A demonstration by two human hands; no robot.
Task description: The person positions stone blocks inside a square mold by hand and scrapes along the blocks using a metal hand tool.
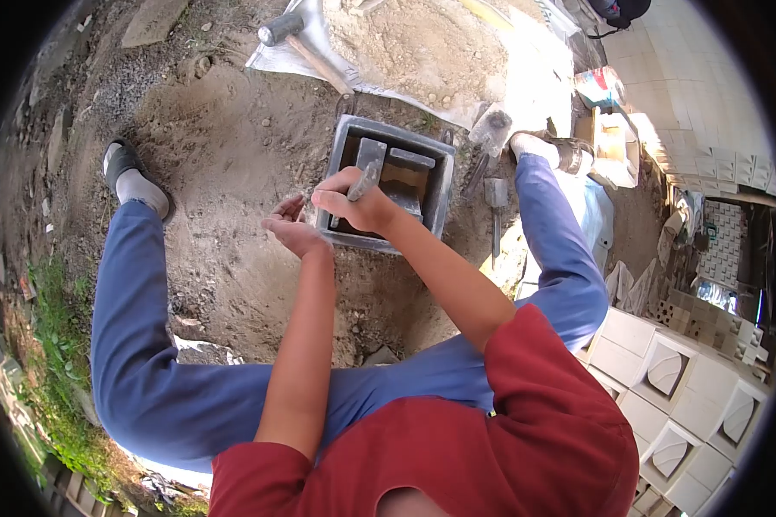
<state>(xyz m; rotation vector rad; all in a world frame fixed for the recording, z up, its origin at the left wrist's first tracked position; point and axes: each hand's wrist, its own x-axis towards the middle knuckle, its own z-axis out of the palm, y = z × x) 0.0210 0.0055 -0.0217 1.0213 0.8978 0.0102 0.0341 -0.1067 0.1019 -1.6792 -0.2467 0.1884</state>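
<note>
My right hand (358, 200) is closed around a grey tool that looks like a small trowel (367, 177), over the left part of a grey metal mould (448, 185). The mould is a square box standing on the dirt, with raised grey pieces and brown material inside. Just outside its left wall is my left hand (297, 229), palm turned up and fingers loosely curled apart, with nothing visible in it. My right hand and forearm hide part of the mould's near side.
A mallet (312, 57) lies beyond the mould, by a sheet heaped with sand (414, 52). A dusty trowel (491, 129) and a smaller one (496, 193) lie to the right. Pale patterned blocks (664, 370) are stacked at the right. My legs flank the mould.
</note>
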